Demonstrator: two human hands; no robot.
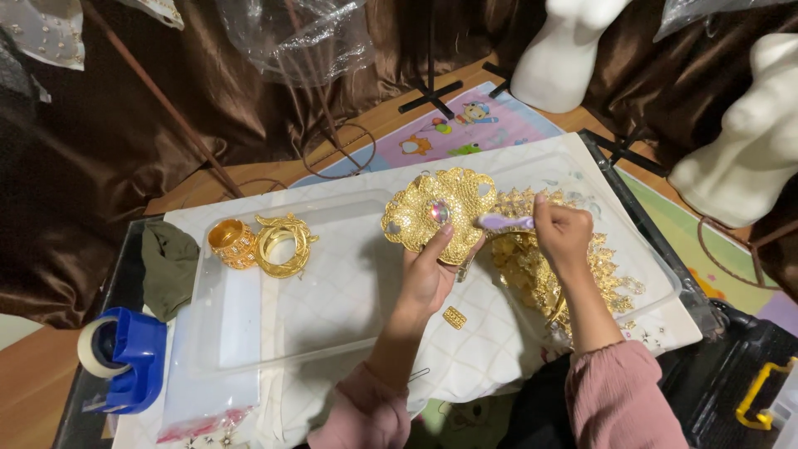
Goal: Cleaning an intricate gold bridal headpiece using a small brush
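My left hand holds up a gold filigree ornament with a round iridescent stone at its middle. In my right hand is a small lilac brush, and its head touches the ornament's right edge. Under my right hand lies a larger gold ornate piece on a white quilted cloth. A small gold rectangular bit rests on the cloth near my left wrist.
A clear plastic tray holds two gold bangles at its far left. A blue tape dispenser and a dark green cloth sit left. White mannequin forms and brown drapery stand behind.
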